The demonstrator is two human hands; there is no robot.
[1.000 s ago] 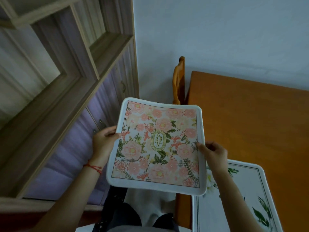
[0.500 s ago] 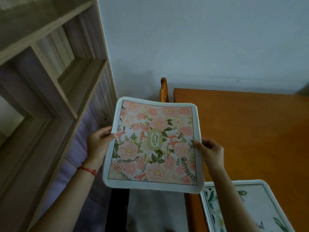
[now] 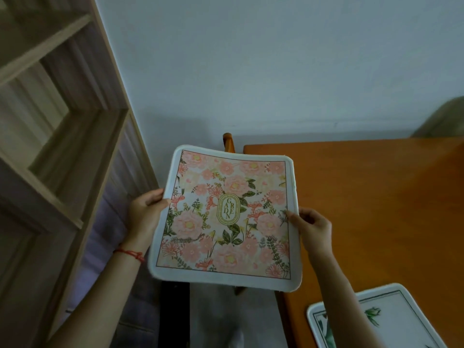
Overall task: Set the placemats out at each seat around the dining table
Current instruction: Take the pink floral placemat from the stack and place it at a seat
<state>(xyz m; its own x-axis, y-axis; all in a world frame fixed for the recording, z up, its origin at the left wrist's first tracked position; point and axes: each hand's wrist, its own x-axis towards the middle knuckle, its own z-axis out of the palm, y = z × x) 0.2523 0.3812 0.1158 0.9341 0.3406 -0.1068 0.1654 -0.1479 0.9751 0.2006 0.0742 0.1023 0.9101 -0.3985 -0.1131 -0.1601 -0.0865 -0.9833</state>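
Floral placemat [image 3: 227, 217] held level in the air off the dining table's [image 3: 376, 209] left end, pinched at opposite edges by left hand [image 3: 144, 213] and right hand [image 3: 312, 226], likely to keep it flat for laying. 1 leaf-print placemat [image 3: 391, 320] already set near the front edge; chair [image 3: 228, 141] at that end probably marks the next seat.

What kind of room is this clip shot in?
Likely a home dining area: an orange wooden table with a chair tucked against it, a placemat already laid, and wooden shelving alongside.
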